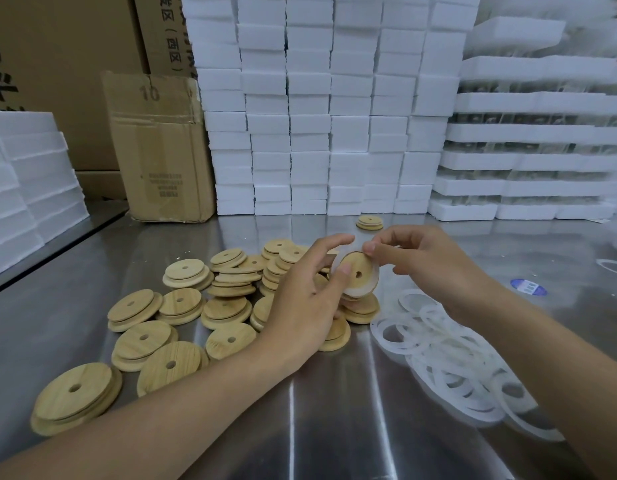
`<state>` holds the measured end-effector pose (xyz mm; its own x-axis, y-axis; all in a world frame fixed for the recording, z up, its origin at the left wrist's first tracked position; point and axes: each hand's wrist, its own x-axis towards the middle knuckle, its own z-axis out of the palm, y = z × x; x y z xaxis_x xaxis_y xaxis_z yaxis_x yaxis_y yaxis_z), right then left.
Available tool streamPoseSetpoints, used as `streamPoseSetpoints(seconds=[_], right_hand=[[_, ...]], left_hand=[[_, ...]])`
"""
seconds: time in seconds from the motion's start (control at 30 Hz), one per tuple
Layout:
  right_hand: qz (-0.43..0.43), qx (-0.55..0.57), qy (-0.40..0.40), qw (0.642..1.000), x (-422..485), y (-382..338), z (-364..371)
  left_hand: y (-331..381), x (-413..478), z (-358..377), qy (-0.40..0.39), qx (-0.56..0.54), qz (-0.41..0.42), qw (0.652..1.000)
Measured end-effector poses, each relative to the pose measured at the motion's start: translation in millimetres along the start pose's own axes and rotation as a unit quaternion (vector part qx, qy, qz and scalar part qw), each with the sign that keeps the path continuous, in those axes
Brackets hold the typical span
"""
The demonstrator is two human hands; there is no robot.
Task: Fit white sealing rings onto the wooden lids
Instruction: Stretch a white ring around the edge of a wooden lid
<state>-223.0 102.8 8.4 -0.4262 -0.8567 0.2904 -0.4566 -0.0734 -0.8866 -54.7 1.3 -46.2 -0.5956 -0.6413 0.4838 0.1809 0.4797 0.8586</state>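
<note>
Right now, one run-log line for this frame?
step: fitting | left hand: holds wooden lid | right hand: pinches white ring at lid's rim | loose rings: at right | loose lids: at left

I note both forearms entering from the lower edge and converging at centre, wrists raised. My left hand holds the wooden lid from the side, thumb pressed on its face and index finger extended above it. My right hand pinches the lid's upper rim between thumb and forefinger, the other fingers loosely curled.
</note>
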Motion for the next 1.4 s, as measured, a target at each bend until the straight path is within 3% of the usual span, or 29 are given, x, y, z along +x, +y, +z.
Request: streamPoseSetpoints(seconds=[0.5, 0.73, 1.0, 1.4], right_hand=[[0.033, -0.004, -0.054, 0.998, 2, -1, -17], [0.023, 0.008, -0.067, 0.997, 2, -1, -17], [0.010, 0.035, -0.067, 0.997, 0, -1, -14], [0.018, 0.027, -0.066, 0.997, 3, 0, -20]], left_hand=[[6, 2, 0, 0.009, -0.082, -0.025, 0.996], [11, -3, 0, -0.012, -0.034, 0.025, 0.999], [8, -3, 0, -0.002, -0.031, 0.012, 0.999], [9, 0, -1, -0.018, -0.116, -0.022, 0.993]])
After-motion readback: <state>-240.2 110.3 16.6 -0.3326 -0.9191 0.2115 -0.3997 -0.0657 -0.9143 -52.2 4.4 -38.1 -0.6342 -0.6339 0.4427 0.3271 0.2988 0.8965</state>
